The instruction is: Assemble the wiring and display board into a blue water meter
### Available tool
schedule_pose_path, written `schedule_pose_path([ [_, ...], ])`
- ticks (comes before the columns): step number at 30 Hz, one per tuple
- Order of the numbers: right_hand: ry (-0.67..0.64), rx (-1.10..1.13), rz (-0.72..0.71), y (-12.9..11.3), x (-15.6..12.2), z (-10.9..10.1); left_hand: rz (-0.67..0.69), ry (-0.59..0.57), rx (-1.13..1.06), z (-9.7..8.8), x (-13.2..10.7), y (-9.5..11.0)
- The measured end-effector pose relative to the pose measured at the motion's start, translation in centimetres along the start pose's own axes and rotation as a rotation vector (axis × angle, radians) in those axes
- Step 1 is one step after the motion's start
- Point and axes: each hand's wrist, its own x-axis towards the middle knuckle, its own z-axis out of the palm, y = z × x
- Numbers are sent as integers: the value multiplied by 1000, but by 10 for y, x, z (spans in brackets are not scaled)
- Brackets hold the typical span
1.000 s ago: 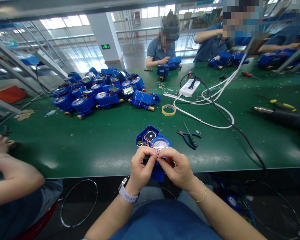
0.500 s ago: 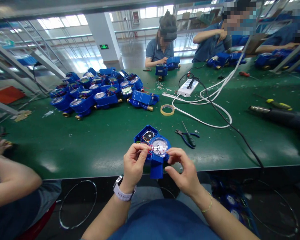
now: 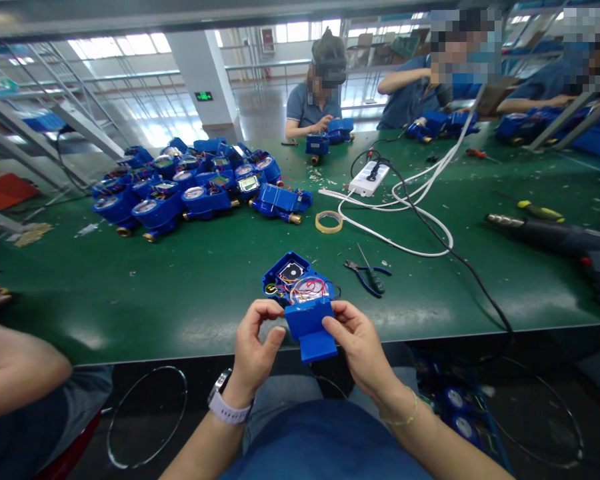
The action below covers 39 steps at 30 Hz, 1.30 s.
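A blue water meter (image 3: 273, 272) lies on the green bench in front of me, its housing uncovered. Red and yellow wires (image 3: 310, 288) loop over its round dial. Between my hands, a blue plastic cover (image 3: 307, 323) is tilted up at the meter's near side, hiding part of it. My right hand (image 3: 357, 340) pinches the cover's right edge, thumb on the front and fingers behind. At the cover's left edge, my left hand (image 3: 260, 337) has its thumb apart from curved fingers; the fingertips are at the upper left corner, and whether they touch is unclear.
Diagonal cutters (image 3: 365, 277) and a small screwdriver (image 3: 375, 280) lie right of the meter. Beyond are a tape roll (image 3: 329, 222), a power strip (image 3: 370, 177) with cables, and several piled meters (image 3: 205, 193). A heat gun (image 3: 555, 233) lies right. Co-workers sit across and at left.
The cover has been raised and turned up against the meter's near side. My right hand has closed on it. My left hand has let go of the wires, which now lie over the dial.
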Motion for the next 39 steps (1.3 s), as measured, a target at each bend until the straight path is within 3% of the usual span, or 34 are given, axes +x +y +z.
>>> schedule_pose_path([
  [3,-10,32,64,1,-4,4,-212,-194,5,-1,-12,-5],
  [8,-82,-108,86,5,-12,0,-444,-176,-116,11,-17,0],
  [11,-52,-318,11,4,-4,-25,-512,-199,-165,12,-13,3],
  [15,168,-688,-125,5,28,-74,-572,-189,-257,7,-12,2],
  [17,186,-878,-121,8,46,-94,-617,-172,-338,4,-14,1],
  [21,180,-1175,-41,16,69,-114,-639,-132,-392,0,-21,1],
  [24,212,-1263,13,22,77,-119,-607,-106,-357,-2,-26,0],
  [27,228,-1221,27,25,81,-125,-523,-76,-292,-5,-28,-2],
  [31,283,-987,6,25,80,-137,-360,-93,-164,-6,-27,-1],
  [35,331,-566,36,19,70,-145,-316,-114,-113,-6,-24,3],
  [39,214,-97,154,6,57,-139,-304,-109,-136,-3,-20,4],
])
